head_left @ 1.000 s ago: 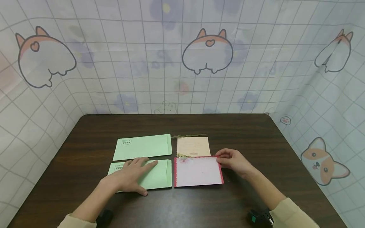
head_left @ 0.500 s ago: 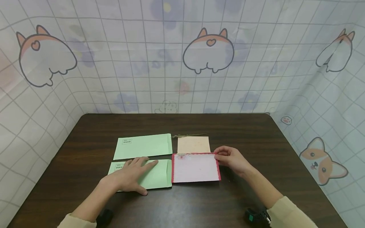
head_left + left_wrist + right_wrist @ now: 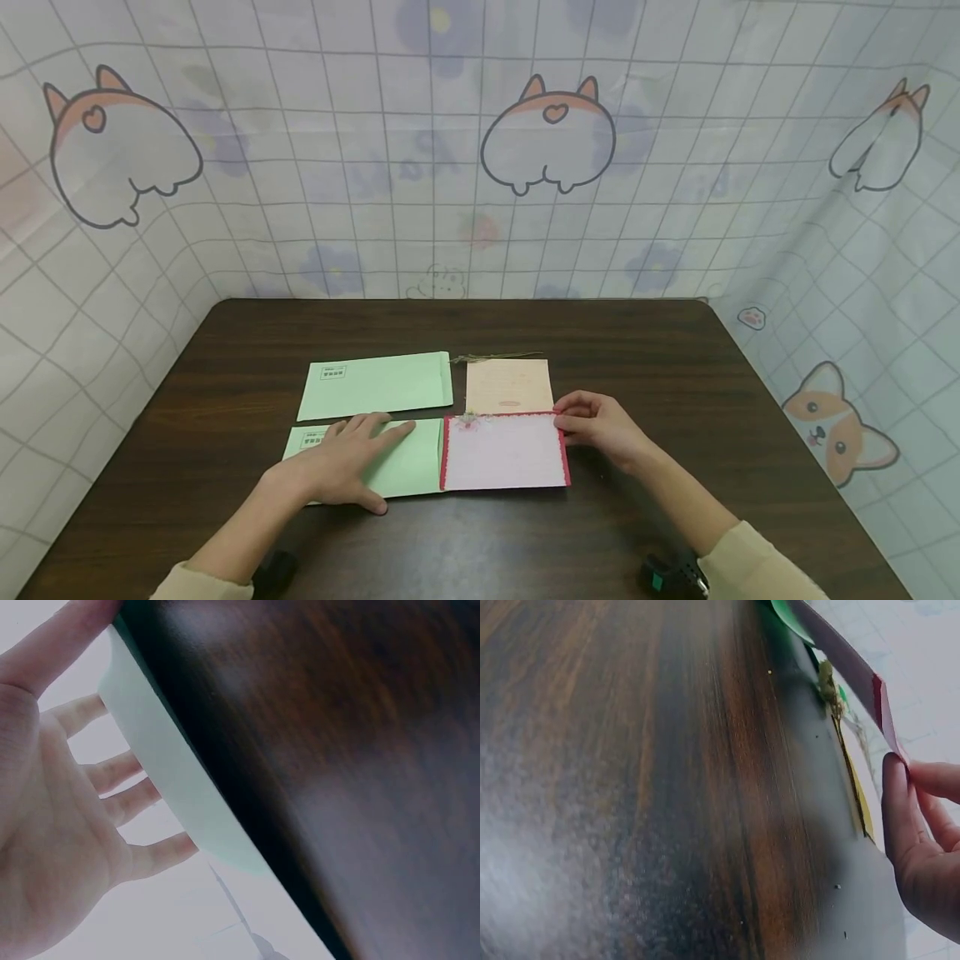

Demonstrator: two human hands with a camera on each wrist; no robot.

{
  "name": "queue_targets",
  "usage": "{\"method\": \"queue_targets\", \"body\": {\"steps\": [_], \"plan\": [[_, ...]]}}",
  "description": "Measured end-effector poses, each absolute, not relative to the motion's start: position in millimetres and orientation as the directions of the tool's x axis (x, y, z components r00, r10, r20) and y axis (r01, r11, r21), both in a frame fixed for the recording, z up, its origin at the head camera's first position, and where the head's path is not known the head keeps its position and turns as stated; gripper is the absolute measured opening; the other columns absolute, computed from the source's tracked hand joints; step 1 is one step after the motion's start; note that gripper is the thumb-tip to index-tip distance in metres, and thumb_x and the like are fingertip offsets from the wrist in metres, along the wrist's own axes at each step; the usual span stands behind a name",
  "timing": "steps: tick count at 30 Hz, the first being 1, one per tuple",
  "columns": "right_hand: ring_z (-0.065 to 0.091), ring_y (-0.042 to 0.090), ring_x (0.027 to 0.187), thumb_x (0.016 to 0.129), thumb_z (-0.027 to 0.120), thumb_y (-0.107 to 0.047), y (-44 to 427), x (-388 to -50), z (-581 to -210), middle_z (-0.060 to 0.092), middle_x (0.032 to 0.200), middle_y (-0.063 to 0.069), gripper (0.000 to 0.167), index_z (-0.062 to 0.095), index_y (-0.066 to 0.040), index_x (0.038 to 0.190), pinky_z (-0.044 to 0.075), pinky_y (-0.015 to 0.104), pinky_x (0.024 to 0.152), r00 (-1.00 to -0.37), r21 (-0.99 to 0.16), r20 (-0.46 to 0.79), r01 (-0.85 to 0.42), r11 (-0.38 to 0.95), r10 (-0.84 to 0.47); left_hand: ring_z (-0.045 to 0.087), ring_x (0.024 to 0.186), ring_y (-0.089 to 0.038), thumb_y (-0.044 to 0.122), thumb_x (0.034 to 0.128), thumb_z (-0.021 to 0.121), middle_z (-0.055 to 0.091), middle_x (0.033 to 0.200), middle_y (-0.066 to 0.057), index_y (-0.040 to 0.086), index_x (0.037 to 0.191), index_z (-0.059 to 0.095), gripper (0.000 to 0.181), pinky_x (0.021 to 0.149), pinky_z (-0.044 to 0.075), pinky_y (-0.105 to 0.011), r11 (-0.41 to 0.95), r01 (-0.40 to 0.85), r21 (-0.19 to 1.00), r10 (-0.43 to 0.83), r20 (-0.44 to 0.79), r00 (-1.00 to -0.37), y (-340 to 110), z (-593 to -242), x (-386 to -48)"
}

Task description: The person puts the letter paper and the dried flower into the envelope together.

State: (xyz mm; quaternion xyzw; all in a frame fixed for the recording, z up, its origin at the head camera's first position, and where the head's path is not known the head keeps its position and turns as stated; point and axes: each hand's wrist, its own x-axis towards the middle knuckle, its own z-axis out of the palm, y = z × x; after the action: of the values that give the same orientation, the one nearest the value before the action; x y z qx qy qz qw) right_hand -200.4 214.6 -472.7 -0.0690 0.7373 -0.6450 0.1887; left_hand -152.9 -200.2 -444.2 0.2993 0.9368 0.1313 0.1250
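Observation:
A pale pink card with a red border [image 3: 506, 452] is pinched at its upper right corner by my right hand [image 3: 607, 429]. The right wrist view shows thumb and fingers on the red edge of the card [image 3: 877, 705], raised off the table. The card's left edge meets the open end of the lower green envelope [image 3: 408, 462]; whether it is inside or on top I cannot tell. My left hand [image 3: 337, 467] rests on that envelope with its fingers spread; in the left wrist view the left hand [image 3: 67, 802] touches the envelope's edge [image 3: 172, 765].
A second green envelope [image 3: 375, 387] lies behind the lower one. Right of it is a cream paper [image 3: 510, 385], with dried stems [image 3: 495, 357] along its far edge. Black devices are at both wrists. A patterned curtain [image 3: 547, 242] surrounds the dark table [image 3: 630, 342].
The right hand has moved the card left, first slightly up and then back down, so its left edge now reaches the lower envelope's right end. The left hand has stayed in place.

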Motion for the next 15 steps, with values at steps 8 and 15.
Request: {"method": "queue_targets", "body": {"steps": [8, 15], "plan": [[0.068, 0.025, 0.085, 0.095, 0.072, -0.005, 206.6, -197.3, -469.7, 0.068, 0.099, 0.017, 0.028, 0.063, 0.010, 0.116, 0.061, 0.039, 0.079, -0.924, -0.970, -0.171, 0.097, 0.222, -0.342, 0.036, 0.138, -0.040, 0.044, 0.0739, 0.091, 0.038, 0.152, -0.020, 0.015, 0.161, 0.036, 0.107, 0.105, 0.030, -0.069, 0.792, 0.523, 0.316, 0.587, -0.160, -0.793, -200.2, -444.4, -152.9], [0.069, 0.025, 0.084, 0.093, 0.075, -0.006, 197.8, -195.9, -467.4, 0.070, 0.099, 0.018, 0.037, 0.058, 0.011, 0.122, 0.061, 0.042, 0.079, -0.927, -0.966, -0.175, 0.097, 0.238, -0.331, 0.036, 0.138, -0.041, 0.044, 0.0741, 0.091, 0.037, 0.152, -0.020, 0.015, 0.161, 0.036, 0.107, 0.105, 0.029, -0.070, 0.783, 0.536, 0.317, 0.599, -0.151, -0.786, -199.9, -443.8, -153.3]]}}
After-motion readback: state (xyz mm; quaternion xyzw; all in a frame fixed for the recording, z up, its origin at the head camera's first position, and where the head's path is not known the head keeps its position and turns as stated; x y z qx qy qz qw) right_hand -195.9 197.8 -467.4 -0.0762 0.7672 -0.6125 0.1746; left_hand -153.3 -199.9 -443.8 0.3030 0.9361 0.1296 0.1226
